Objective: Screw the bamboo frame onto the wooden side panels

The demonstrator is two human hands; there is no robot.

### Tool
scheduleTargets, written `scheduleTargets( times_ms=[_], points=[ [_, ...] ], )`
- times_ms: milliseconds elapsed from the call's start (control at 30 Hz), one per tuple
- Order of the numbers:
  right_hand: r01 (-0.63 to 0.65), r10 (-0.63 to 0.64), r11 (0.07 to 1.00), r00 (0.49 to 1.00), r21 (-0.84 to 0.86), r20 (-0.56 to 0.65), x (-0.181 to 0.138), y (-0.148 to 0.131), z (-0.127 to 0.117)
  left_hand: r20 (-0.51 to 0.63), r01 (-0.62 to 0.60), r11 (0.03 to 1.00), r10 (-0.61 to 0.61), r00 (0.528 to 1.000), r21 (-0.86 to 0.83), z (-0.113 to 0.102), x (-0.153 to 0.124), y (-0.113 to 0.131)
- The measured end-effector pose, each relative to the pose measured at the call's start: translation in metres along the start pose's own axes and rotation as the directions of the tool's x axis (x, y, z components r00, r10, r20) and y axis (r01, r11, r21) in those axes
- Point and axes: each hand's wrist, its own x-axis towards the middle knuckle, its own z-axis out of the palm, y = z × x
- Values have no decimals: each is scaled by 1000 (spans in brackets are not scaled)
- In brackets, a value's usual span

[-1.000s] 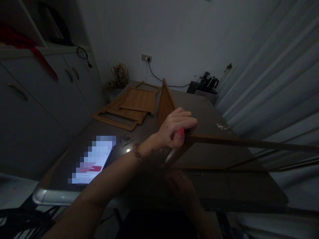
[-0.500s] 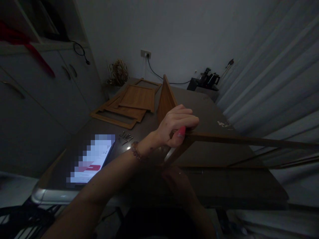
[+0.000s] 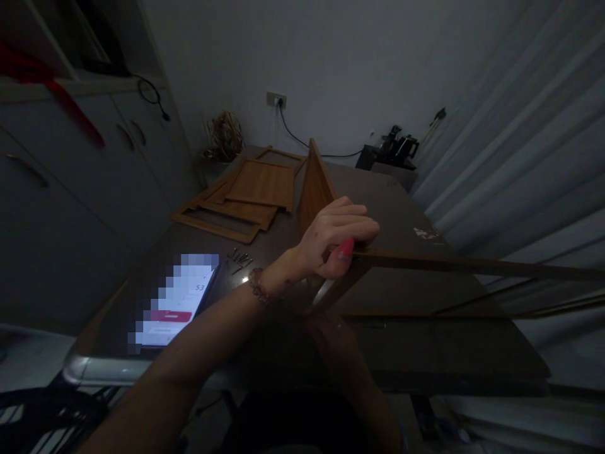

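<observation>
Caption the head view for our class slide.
Left hand grips a wooden frame by one corner, more wooden pieces on the table.

L arm [image 3: 203,353] extended fwd; L grip [image 3: 338,233] palm down, fingers curled, red-nailed thumb bent on near side. R arm [image 3: 375,403] angled in; R grip [image 3: 338,337] lower, in shadow, finger pose unclear.

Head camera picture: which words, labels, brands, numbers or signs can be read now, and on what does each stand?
"53": on the lit white screen of a flat, dark-edged device; pixelation to its left may hide more digits.
Red rounded button on that screen: white label, too small to read.
Faint lines below the button: too blurred to read.
Brown wooden frame: no readable text.
</observation>
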Motion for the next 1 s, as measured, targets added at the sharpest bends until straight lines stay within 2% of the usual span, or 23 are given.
scheduleTargets(
  times_ms=[333, 567, 667, 800, 900, 1000],
  points=[
    [75, -73, 990, 997, -119, 25, 1, -3, -4, -3, -13, 999, 13, 1000, -40, 0, 0, -1],
    [60, -76, 958, 996, -282, -46, 3, -6, -4, -38, -34, 997, 32, 999, -65, 2, 0, -2],
    [-61, 9, 931, 990, -360, -144, 1, -8, -4, -29, -27, 998, 26, 999, -59, 2, 0, -1],
    [-318, 168, 813, 930, -488, -325, -6, -11, 0, -21, -26, 998, 24, 999, -63, 1, 1, -1],
    [-378, 212, 743, 916, -552, -341, -7, -12, 1, -21, -32, 997, 30, 999, -69, 1, 1, -1],
    [-374, 233, 732, 923, -570, -306, -2, -12, -2, -36, -22, 998, 20, 999, -54, 1, 1, 0]
  ],
)
